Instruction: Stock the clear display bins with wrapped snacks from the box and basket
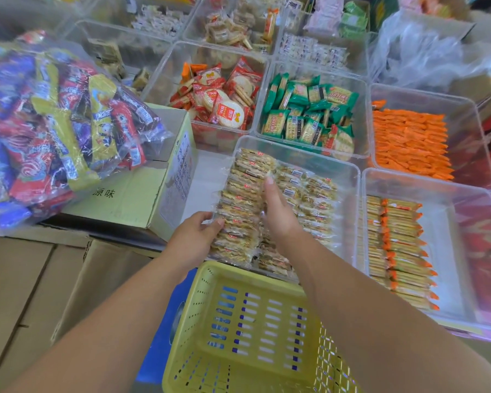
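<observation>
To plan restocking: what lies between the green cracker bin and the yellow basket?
The head view shows one clear bin there, filled with rows of clear-wrapped snacks.

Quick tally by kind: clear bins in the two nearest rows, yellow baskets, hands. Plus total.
Clear bins, two nearest rows: 5
Yellow basket: 1
Hands: 2 (left hand grips tan snack packs, right hand lies flat on them)
Total: 8

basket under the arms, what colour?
Pale yellow basket, perforated with slots, blue showing through them. Head view, bottom centre.
</observation>
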